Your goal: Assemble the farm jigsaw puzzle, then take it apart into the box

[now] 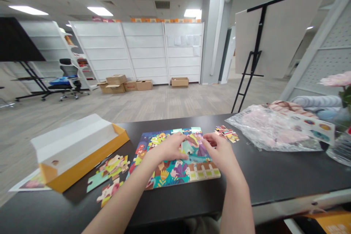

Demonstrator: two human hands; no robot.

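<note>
A colourful jigsaw puzzle (164, 179), partly put together, lies flat on the dark table in front of me. My left hand (173, 147) is over its middle, palm down, with fingers stretched out and the thumb apart. From the right, my right hand (218, 149) reaches over the puzzle's right edge, fingers loosely bent and thumb apart from them. Between the fingertips of both hands is a brown and green puzzle piece (194, 139); whether the fingers press on it cannot be made out. Loose puzzle pieces (114, 166) lie in a pile left of the puzzle.
More loose pieces (227, 133) lie beyond my right hand. An open yellow and white box (82, 157) stands at the left, partly over a printed sheet (33, 182). At the right are a clear plastic bag (282, 131), rolled fabrics (315, 101) and a flower vase (341, 148).
</note>
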